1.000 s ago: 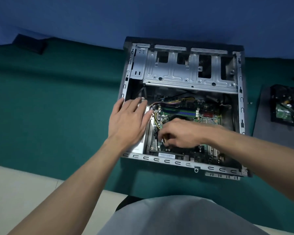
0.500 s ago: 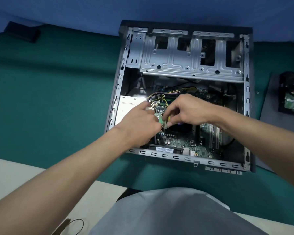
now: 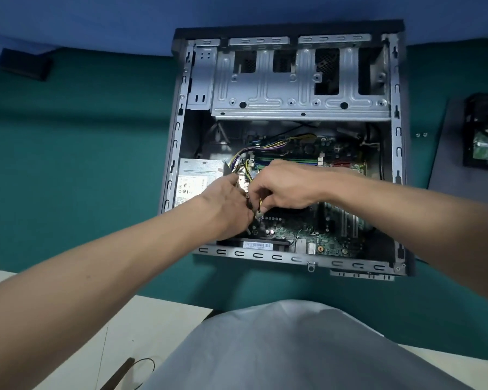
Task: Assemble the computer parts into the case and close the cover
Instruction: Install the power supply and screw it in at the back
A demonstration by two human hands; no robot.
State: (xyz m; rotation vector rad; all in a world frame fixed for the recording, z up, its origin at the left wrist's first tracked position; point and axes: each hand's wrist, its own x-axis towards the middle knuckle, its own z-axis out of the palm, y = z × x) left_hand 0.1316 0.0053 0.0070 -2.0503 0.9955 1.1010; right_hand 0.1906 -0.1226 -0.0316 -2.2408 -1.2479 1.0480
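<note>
An open computer case lies on its side on the green table, its cover off. Inside are a green motherboard, a grey power supply at the left and a metal drive cage at the far end. A bundle of yellow, black and purple power cables runs from the power supply across the board. Both hands meet over the board's left part. My right hand pinches the yellow and black cable with its small connector. My left hand holds the same cable just beside it.
A dark grey panel lies right of the case with a black drive-like part on it. Two small screws sit near the panel's edge. A black block lies at the far left. A thin wire loop lies on the pale table edge.
My left hand left the power supply and joined my right hand at the cable. Both hands now work the connector slightly lower over the board. The camera moved closer.
</note>
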